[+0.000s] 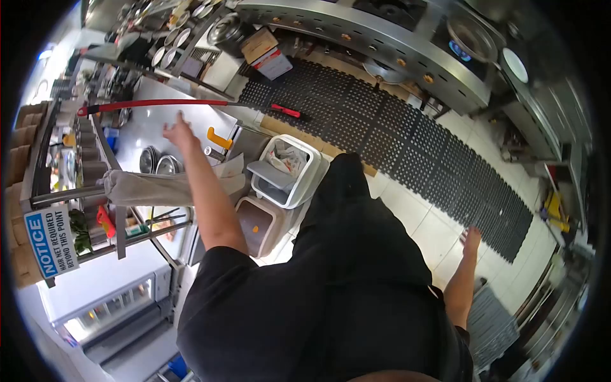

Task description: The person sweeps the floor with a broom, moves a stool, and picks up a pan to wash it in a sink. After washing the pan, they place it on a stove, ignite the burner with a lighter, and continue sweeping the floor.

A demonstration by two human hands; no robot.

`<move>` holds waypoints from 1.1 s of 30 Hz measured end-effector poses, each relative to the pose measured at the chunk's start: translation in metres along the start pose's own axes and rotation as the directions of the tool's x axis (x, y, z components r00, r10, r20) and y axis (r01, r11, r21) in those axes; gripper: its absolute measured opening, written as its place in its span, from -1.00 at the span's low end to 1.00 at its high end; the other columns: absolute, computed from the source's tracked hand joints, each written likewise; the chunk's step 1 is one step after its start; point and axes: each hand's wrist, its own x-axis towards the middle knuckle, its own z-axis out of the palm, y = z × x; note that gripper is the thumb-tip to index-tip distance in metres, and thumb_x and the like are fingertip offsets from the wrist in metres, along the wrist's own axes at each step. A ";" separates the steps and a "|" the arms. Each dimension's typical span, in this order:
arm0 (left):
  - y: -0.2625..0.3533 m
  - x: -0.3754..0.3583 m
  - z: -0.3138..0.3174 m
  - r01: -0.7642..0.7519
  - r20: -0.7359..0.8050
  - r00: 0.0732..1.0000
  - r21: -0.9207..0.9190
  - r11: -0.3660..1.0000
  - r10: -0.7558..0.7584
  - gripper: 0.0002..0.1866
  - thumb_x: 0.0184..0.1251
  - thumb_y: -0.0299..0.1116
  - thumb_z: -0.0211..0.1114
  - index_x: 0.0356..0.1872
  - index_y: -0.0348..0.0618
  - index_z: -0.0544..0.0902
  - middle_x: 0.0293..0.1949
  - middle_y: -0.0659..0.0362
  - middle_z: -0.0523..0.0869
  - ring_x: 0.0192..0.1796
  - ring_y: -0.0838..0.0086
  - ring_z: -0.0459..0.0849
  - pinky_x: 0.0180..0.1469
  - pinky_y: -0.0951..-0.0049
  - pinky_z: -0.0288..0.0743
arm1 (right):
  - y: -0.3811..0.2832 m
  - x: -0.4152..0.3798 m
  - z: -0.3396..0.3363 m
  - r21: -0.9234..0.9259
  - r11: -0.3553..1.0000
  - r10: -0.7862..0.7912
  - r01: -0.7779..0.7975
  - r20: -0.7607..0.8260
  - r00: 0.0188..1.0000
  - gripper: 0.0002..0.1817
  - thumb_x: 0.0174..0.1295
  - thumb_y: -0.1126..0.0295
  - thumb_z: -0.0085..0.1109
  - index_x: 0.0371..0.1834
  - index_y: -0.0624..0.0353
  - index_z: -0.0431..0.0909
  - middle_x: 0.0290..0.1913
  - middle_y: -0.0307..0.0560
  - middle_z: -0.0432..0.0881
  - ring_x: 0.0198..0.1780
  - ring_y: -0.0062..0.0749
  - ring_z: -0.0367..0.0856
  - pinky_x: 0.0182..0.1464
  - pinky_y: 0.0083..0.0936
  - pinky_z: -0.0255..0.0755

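My left hand (181, 134) reaches out over the steel counter (143, 124), open, its fingers apart and holding nothing. Just past its fingertips runs a long thin red strip (159, 102), narrowing to a dark rod with a red grip (285, 111) at the far end. I cannot make out whether the hand touches it. Beside my forearm lie a yellow curved handle (219, 138) and round metal containers (167, 165). My right hand (471, 239) hangs low on the other side, small in view, with its fingers loosely apart and nothing visible in it.
A white bin (312, 151) with waste inside and a brown bin (278, 215) stand by my legs. Black rubber matting (407, 137) covers the tiles before the stove (382, 48), where a pan (472, 38) sits over a blue flame. A grey cloth (146, 189) hangs near my left forearm.
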 end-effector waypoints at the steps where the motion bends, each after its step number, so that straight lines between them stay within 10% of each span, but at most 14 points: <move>1: 0.020 0.011 0.006 -0.047 -0.092 0.995 0.028 0.998 0.050 -0.07 0.12 -0.29 0.62 0.42 -0.18 0.18 0.21 -0.09 0.49 -0.08 0.21 0.63 -0.09 0.21 0.64 | -0.054 0.020 0.025 -0.030 0.998 -0.053 0.054 0.040 0.998 -0.66 0.44 0.06 0.10 0.08 0.03 0.58 -0.18 -0.26 0.61 -0.28 -0.49 0.60 -0.28 -0.35 0.57; 5: 0.090 0.059 0.038 -0.044 -0.325 0.944 0.063 0.997 0.062 0.28 -0.04 -0.17 0.74 0.59 -0.19 -0.02 0.52 -0.19 0.22 0.44 -0.04 0.42 0.45 0.00 0.43 | -0.192 0.074 0.149 -0.155 0.948 -0.245 0.276 0.194 0.950 -0.69 0.47 0.12 0.13 0.07 0.08 0.59 -0.27 -0.31 0.61 -0.33 -0.55 0.59 -0.33 -0.49 0.53; 8: 0.074 0.159 0.052 -0.343 -0.203 0.925 -0.082 0.936 0.322 0.35 -0.10 -0.13 0.77 0.60 -0.24 -0.05 0.53 -0.08 0.21 0.49 0.01 0.35 0.51 -0.05 0.32 | -0.250 0.092 0.252 -0.260 0.885 -0.260 0.387 0.414 0.873 -0.71 0.49 0.17 0.14 0.06 0.12 0.59 -0.30 -0.31 0.61 -0.37 -0.58 0.58 -0.39 -0.54 0.50; 12: 0.077 0.213 0.081 -0.158 -0.162 0.980 -0.311 0.937 0.111 -0.63 0.44 -0.11 0.40 -0.12 -0.24 0.56 -0.36 0.11 0.76 -0.35 0.35 0.73 -0.19 0.31 0.65 | -0.260 0.089 0.340 -0.495 0.548 -0.130 0.675 0.746 0.653 -0.75 0.49 0.23 0.16 0.03 0.16 0.59 -0.34 -0.27 0.61 -0.38 -0.59 0.58 -0.45 -0.55 0.46; 13: 0.070 0.219 0.087 -0.125 -0.069 0.992 -0.413 0.902 0.106 -0.58 0.50 -0.04 0.34 -0.22 -0.28 0.56 -0.50 0.07 0.71 -0.50 0.33 0.66 -0.36 0.32 0.59 | -0.268 0.085 0.358 -0.462 0.519 -0.074 0.719 0.813 0.577 -0.75 0.48 0.23 0.18 0.02 0.15 0.60 -0.35 -0.26 0.61 -0.39 -0.59 0.58 -0.46 -0.55 0.45; 16: 0.109 0.137 0.159 -0.189 -0.132 0.979 -0.280 0.941 0.157 -0.50 0.53 0.08 0.27 -0.37 -0.23 0.53 -0.65 0.19 0.51 -0.61 0.39 0.52 -0.41 0.35 0.54 | -0.319 0.063 0.412 -0.533 0.535 0.015 0.655 0.782 0.624 -0.65 0.38 0.16 0.24 0.04 0.21 0.66 -0.08 0.04 0.77 -0.05 -0.18 0.75 0.03 -0.27 0.58; 19: 0.144 0.064 0.192 -0.178 -0.201 0.973 -0.331 0.927 0.115 -0.45 0.52 0.15 0.25 -0.48 -0.11 0.43 -0.68 0.27 0.38 -0.63 0.45 0.42 -0.47 0.37 0.46 | -0.365 0.065 0.464 -0.418 0.330 -0.101 0.846 0.876 0.472 -0.66 0.39 0.18 0.24 0.05 0.20 0.65 -0.09 0.04 0.78 -0.06 -0.20 0.75 0.01 -0.30 0.57; 21: 0.157 0.029 0.186 -0.209 -0.312 0.946 -0.370 0.905 0.091 -0.42 0.44 0.18 0.33 -0.51 -0.10 0.39 -0.67 0.29 0.37 -0.65 0.49 0.39 -0.49 0.41 0.43 | -0.395 0.064 0.507 -0.346 0.383 -0.083 0.856 0.911 0.405 -0.77 0.45 0.27 0.20 0.00 0.18 0.61 -0.35 -0.22 0.61 -0.34 -0.60 0.56 -0.39 -0.56 0.46; 23: 0.166 -0.016 0.169 -0.231 -0.377 0.923 -0.377 0.897 0.079 -0.40 0.44 0.22 0.30 -0.54 -0.04 0.33 -0.68 0.31 0.33 -0.64 0.50 0.35 -0.51 0.44 0.35 | -0.447 0.024 0.549 -0.387 0.641 0.109 0.663 0.901 0.421 -0.72 0.44 0.25 0.22 0.08 0.17 0.57 -0.25 -0.19 0.63 -0.25 -0.61 0.57 -0.36 -0.53 0.47; 27: 0.171 -0.148 0.162 -0.293 -0.391 0.913 -0.424 0.857 0.119 -0.42 0.49 0.29 0.16 -0.52 0.03 0.35 -0.64 0.31 0.31 -0.54 0.50 0.36 -0.28 0.38 0.39 | -0.473 -0.025 0.624 0.018 0.460 -0.052 0.888 0.999 0.007 -0.39 0.37 0.18 0.31 0.42 0.12 0.39 0.24 0.17 0.58 0.03 -0.23 0.68 0.03 -0.33 0.61; 31: 0.169 -0.291 0.207 -0.225 -0.421 0.907 -0.466 0.856 0.009 -0.44 0.49 0.30 0.12 -0.50 0.05 0.41 -0.59 0.32 0.34 -0.43 0.45 0.36 -0.10 0.32 0.33 | -0.439 -0.085 0.670 0.386 0.193 -0.100 0.902 0.922 -0.373 0.01 0.25 0.14 0.44 0.65 0.18 0.01 0.56 0.26 0.13 0.46 0.07 0.34 0.41 -0.24 0.39; 33: 0.173 -0.345 0.225 -0.188 -0.381 0.924 -0.498 0.846 -0.019 -0.45 0.52 0.28 0.09 -0.47 0.04 0.40 -0.55 0.31 0.35 -0.37 0.44 0.35 -0.05 0.33 0.28 | -0.416 -0.116 0.672 0.319 0.206 -0.069 0.925 0.948 -0.311 0.07 0.20 0.08 0.48 0.64 0.22 -0.01 0.58 0.30 0.10 0.55 0.19 0.18 0.50 -0.13 0.27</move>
